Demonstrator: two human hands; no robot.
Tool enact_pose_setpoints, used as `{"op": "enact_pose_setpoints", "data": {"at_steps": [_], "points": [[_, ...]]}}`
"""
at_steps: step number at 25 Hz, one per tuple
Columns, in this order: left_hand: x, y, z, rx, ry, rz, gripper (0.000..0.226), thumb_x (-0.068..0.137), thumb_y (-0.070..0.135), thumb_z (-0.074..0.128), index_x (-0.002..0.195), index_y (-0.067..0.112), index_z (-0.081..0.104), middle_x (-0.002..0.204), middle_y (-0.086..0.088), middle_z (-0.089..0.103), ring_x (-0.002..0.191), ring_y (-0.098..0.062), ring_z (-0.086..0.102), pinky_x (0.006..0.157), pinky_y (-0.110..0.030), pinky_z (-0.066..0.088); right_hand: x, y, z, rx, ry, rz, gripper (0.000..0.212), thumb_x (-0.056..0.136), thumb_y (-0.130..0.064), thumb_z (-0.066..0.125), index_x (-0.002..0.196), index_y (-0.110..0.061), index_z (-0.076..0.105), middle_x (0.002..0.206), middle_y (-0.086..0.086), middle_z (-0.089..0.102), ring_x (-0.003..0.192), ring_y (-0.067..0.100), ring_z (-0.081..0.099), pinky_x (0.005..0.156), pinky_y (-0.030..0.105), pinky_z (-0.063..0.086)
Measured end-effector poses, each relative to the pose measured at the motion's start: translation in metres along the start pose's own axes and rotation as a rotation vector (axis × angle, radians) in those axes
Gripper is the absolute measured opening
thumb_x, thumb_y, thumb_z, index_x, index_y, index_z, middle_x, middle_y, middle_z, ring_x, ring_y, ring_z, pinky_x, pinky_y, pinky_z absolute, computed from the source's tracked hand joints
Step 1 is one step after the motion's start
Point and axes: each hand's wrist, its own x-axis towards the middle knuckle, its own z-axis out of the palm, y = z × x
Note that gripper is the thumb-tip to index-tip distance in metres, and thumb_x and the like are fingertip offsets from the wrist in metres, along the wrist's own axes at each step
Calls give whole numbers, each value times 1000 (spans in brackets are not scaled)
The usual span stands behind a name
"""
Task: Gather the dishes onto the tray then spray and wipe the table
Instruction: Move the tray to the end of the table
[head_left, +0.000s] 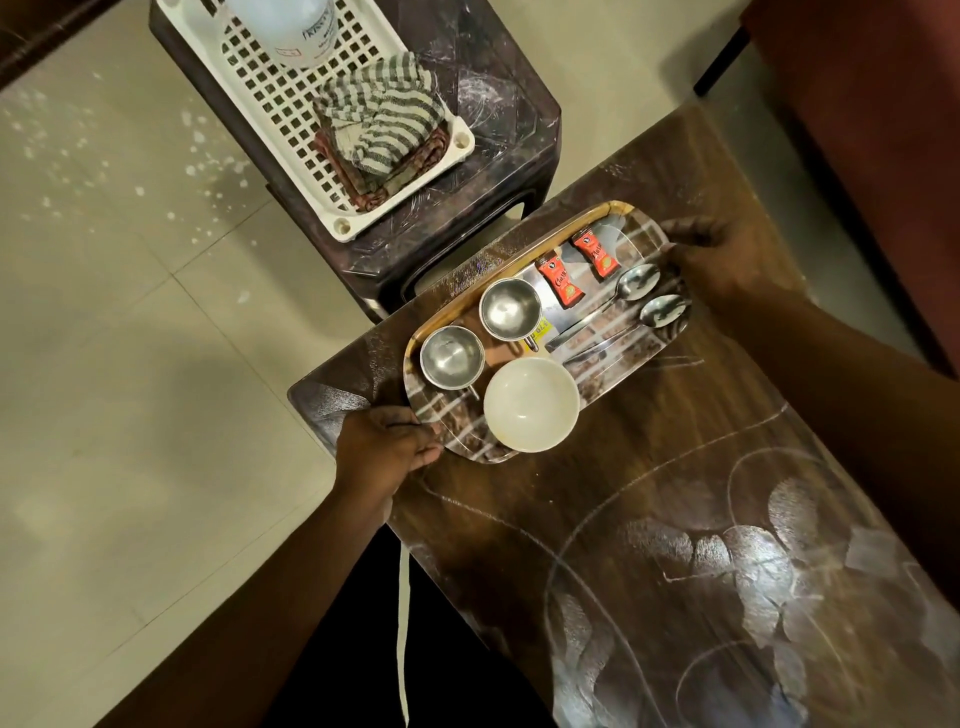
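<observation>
Dishes (530, 405) are all on the tray (602, 371), left hand (384, 447) and right hand (727, 270) each with a grip curled tight round one end; spraying and wiping the tabletop (623, 509) are yet to come.

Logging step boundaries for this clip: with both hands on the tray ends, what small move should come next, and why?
Probably lift the tray level off the table. The left hand and right hand grip its opposite ends, and the white bowl, steel cups, spoons and red sachets already sit on it, so gathering looks done and the table needs freeing for spraying.
</observation>
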Motion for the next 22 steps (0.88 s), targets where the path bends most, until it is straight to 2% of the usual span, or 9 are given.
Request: {"op": "enact_pose_setpoints", "data": {"at_steps": [5, 8, 9, 11, 12, 14, 17, 20, 22], "points": [[3, -3, -5, 66, 16, 32, 16, 90, -4, 80, 104, -8, 74, 94, -24, 81, 86, -32, 83, 74, -31, 69, -8, -4, 0, -66, 14, -16, 25, 104, -7, 65, 126, -14, 72, 111, 9, 78, 72, 9, 73, 54, 19, 57], [-7, 1, -15, 153, 90, 58, 19, 86, 11, 88, 101, 5, 76, 90, -16, 83, 86, -29, 83, 82, -42, 69, -38, -15, 2, -173, 32, -109, 24, 108, -19, 60, 129, -16, 71, 118, 3, 75, 85, 14, 72, 52, 12, 49], [-12, 6, -19, 187, 111, 68, 21, 85, 15, 89, 101, 9, 77, 91, -13, 83, 87, -27, 83, 84, -45, 69, -52, -18, 5, -159, 22, -144, 25, 108, -23, 60, 130, -17, 70, 118, 4, 74, 86, 17, 71, 55, 15, 52], [-32, 22, -26, 220, 120, 122, 25, 86, 22, 88, 107, 14, 78, 99, -7, 83, 95, -24, 81, 88, -48, 68, -83, -24, 16, -118, 24, -210, 31, 104, -28, 62, 132, -20, 71, 127, 7, 73, 99, 22, 72, 76, 32, 62], [-44, 30, -30, 239, 113, 177, 25, 87, 25, 87, 109, 16, 77, 102, -4, 82, 99, -23, 80, 90, -49, 67, -101, -26, 21, -136, 30, -232, 34, 101, -27, 64, 133, -21, 71, 133, 5, 72, 109, 22, 70, 88, 38, 60], [-75, 49, -37, 282, 86, 301, 25, 89, 29, 84, 112, 19, 77, 105, 1, 81, 102, -19, 78, 94, -49, 64, -138, -29, 32, -64, 39, -239, 34, 99, -23, 67, 133, -22, 72, 139, 1, 70, 121, 19, 67, 102, 43, 57], [-140, 73, -53, 356, 4, 417, 23, 94, 24, 80, 116, 17, 76, 105, 4, 80, 101, -12, 76, 96, -36, 62, -212, -55, 51, 177, -6, -181, 28, 97, -22, 69, 124, -29, 74, 133, -2, 74, 118, 20, 70, 105, 48, 56], [-176, 83, -72, 453, -43, 531, 26, 96, 22, 78, 121, 18, 75, 115, 2, 78, 108, -14, 73, 90, -24, 58, -282, -73, 76, 275, -40, -191, 23, 96, -19, 72, 113, -34, 73, 127, -4, 76, 110, 19, 73, 102, 46, 59], [-186, 95, -91, 508, -48, 562, 25, 95, 25, 77, 120, 22, 74, 120, 4, 78, 112, -14, 72, 88, -24, 56, -316, -84, 90, 358, -68, -196, 23, 97, -20, 71, 118, -28, 76, 123, -5, 77, 103, 13, 73, 93, 34, 61]]}}
